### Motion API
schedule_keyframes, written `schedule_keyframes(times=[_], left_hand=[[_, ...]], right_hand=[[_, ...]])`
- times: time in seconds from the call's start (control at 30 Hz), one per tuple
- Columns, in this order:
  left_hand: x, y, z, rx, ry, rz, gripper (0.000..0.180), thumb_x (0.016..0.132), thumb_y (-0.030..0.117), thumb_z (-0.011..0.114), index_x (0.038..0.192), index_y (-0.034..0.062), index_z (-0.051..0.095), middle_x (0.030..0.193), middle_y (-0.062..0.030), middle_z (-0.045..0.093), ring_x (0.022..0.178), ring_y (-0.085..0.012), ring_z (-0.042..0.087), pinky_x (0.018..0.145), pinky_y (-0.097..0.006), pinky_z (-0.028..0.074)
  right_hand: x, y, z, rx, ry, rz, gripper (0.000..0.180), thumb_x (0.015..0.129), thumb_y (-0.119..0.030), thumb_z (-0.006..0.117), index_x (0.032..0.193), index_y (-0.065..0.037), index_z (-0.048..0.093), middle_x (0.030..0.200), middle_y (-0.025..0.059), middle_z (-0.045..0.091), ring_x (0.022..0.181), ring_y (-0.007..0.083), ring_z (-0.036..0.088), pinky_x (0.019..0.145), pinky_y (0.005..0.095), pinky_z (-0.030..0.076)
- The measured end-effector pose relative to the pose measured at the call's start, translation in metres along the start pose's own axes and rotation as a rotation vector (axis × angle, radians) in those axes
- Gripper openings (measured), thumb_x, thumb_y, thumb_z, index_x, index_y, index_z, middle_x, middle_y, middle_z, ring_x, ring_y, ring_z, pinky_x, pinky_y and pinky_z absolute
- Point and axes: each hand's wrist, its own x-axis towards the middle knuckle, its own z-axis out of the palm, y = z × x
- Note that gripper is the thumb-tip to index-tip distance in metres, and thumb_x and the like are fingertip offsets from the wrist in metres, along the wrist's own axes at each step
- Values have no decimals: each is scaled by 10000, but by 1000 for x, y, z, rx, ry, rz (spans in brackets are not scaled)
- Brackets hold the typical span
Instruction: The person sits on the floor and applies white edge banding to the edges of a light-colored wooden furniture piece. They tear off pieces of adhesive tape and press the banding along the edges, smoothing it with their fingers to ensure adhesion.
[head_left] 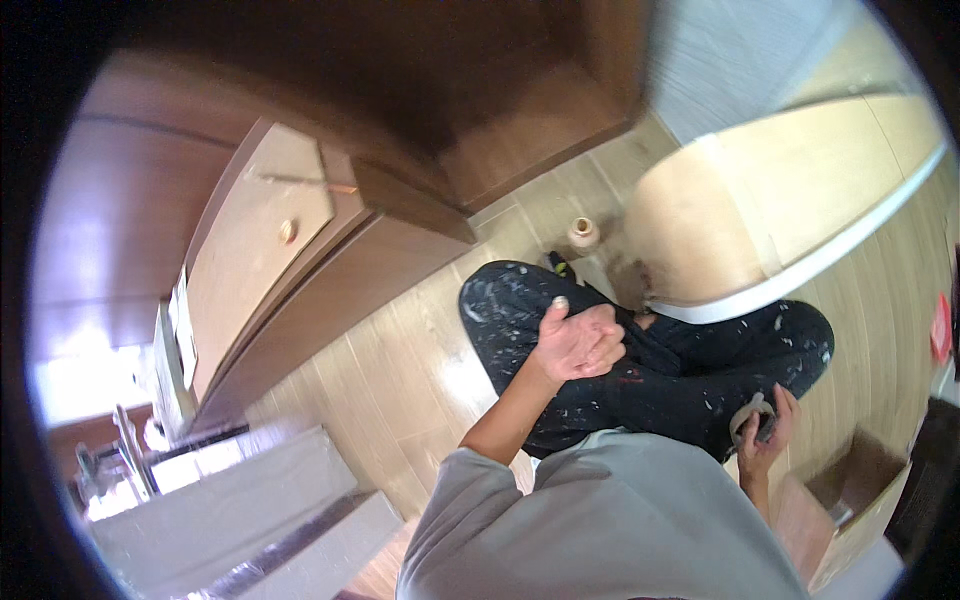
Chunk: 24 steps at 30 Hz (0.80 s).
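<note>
I sit cross-legged on a pale wood floor in dark, paint-speckled trousers point(700, 375). My left hand point(580, 342) rests on my left thigh with its fingers curled in and nothing in it. My right hand point(765, 432) lies by my right knee, closed around a small grey and dark object point(752, 412) whose kind I cannot make out. Just beyond my knees lies a large rounded pale wooden board point(800, 190) with a white edge.
A brown wooden cabinet point(340, 300) with a pulled-out drawer front and round knob point(287, 231) stands to my left. A small tan jar point(583, 233) sits on the floor ahead. Grey slabs point(230, 500) lie at the lower left, an open cardboard box point(860, 490) at the lower right.
</note>
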Motion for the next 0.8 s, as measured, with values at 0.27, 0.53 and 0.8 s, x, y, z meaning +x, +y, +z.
schedule_keyframes(times=[0.27,0.53,0.8], left_hand=[[50,129,19,196,-69,236,590,961,515,783,1352,85,682,841,-13,562,703,-132,516,557,-270,455],[42,124,39,28,-20,413,781,1002,552,724,1577,63,522,899,0,519,746,-127,512,607,-270,468],[-60,21,30,161,153,445,815,1000,476,764,1614,31,466,812,10,512,665,-110,482,558,-256,436]], right_hand=[[-4,-23,0,-4,67,-11,508,943,-116,685,1427,22,618,1394,248,619,1324,411,574,1167,490,415],[1,-34,-12,0,154,45,500,877,-53,703,1370,8,644,1359,228,628,1259,396,595,1117,474,446],[5,4,-20,-10,310,133,500,890,-36,713,1385,-12,644,1360,221,636,1292,381,594,1136,473,444]])
